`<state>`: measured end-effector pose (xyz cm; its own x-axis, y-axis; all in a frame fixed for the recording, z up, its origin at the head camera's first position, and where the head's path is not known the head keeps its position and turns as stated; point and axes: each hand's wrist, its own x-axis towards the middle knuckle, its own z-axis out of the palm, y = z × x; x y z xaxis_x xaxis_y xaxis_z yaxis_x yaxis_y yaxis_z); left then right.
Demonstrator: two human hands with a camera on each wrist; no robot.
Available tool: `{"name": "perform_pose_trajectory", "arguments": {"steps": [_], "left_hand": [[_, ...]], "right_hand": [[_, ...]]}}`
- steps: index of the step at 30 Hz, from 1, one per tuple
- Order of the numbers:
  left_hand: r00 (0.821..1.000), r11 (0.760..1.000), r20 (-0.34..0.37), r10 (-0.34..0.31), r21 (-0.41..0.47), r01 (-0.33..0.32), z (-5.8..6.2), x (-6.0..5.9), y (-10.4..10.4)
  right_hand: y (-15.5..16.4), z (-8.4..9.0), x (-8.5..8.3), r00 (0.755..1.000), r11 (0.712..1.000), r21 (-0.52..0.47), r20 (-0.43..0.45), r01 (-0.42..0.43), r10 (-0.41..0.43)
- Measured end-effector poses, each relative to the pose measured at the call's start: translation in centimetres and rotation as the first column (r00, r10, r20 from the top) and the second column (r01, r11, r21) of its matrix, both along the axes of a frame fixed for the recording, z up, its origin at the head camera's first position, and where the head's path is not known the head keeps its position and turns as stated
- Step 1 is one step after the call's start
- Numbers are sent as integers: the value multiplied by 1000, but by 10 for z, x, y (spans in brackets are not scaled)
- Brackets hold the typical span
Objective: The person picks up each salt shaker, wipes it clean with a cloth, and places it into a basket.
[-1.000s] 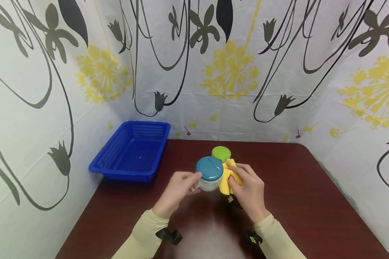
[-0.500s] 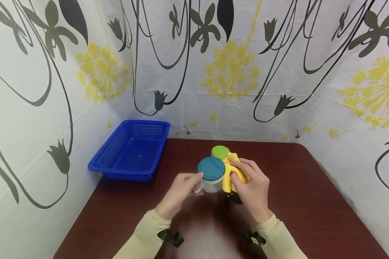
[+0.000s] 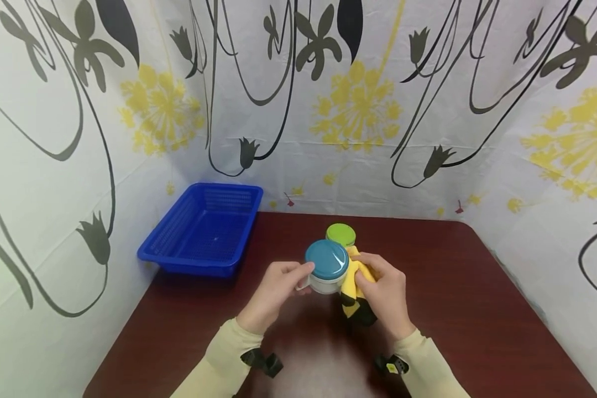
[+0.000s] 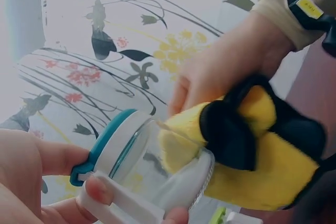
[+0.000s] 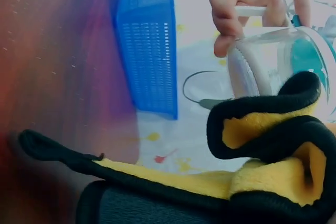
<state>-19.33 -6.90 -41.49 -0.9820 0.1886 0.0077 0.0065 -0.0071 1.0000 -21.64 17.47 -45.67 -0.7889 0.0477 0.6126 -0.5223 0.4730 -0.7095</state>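
My left hand [image 3: 280,287] grips the white handle of a clear jar [image 4: 173,192] with a teal lid [image 3: 327,259], its thumb against the lid's edge. The jar is held up off the table, tipped on its side in the left wrist view. A yellow cloth with black edging [image 3: 351,282] is bunched in my right hand [image 3: 385,290] and touches the jar's right side. In the right wrist view the folded cloth [image 5: 268,182] covers the view of the right fingers. Just behind the jar stands a container with a green lid [image 3: 341,234], its body mostly hidden.
A blue perforated basket [image 3: 149,255] stands at the table's back left. The dark red table [image 3: 453,309] meets a patterned cloth wall [image 3: 278,121] at the back and sides. Each wrist wears a black camera strap [image 3: 261,362].
The right hand with the cloth has shifted slightly, rubbing along the jar's side, and the cloth now hangs lower with its black edge showing. The jar moved slightly right, with the left hand's hold kept.
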Motion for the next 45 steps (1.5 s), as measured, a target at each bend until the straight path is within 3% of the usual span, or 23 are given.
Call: {"name": "perform_pose_trajectory", "arguments": {"steps": [5,15,21,23,26,30,33,36,40,45], "left_hand": [[999,998,39,15,56,-17,-6,-8,2],[996,989,79,33,141,-44,-19,-16,4],[997,991,67,39,124,-47,-17,-15,3],[997,994,64,39,100,-46,-16,-14,3],[998,998,61,19,67,-23,-14,-12,2],[998,999,64,-22,43,20,-13,-10,1],[996,998,71,-51,51,47,-14,-11,1],[993,995,82,-84,59,79,-16,-12,0],[988,991,97,-123,68,117,-19,-11,1],[986,988,94,-140,73,134,-18,-10,0]], "right_hand": [[3,-8,1,995,998,-58,99,7,-1],[3,-7,2,993,999,-48,119,15,-9],[2,-7,2,995,998,-55,98,4,2],[-2,1,8,995,998,-56,96,-1,6],[-2,3,9,996,998,-57,89,-7,12],[-2,18,16,998,997,-68,52,-31,35],[-4,41,24,997,995,-71,21,-67,69],[-1,53,24,993,992,-54,20,-111,112],[8,54,18,981,983,-36,67,-182,185],[22,41,3,951,965,-52,163,-257,262]]}}
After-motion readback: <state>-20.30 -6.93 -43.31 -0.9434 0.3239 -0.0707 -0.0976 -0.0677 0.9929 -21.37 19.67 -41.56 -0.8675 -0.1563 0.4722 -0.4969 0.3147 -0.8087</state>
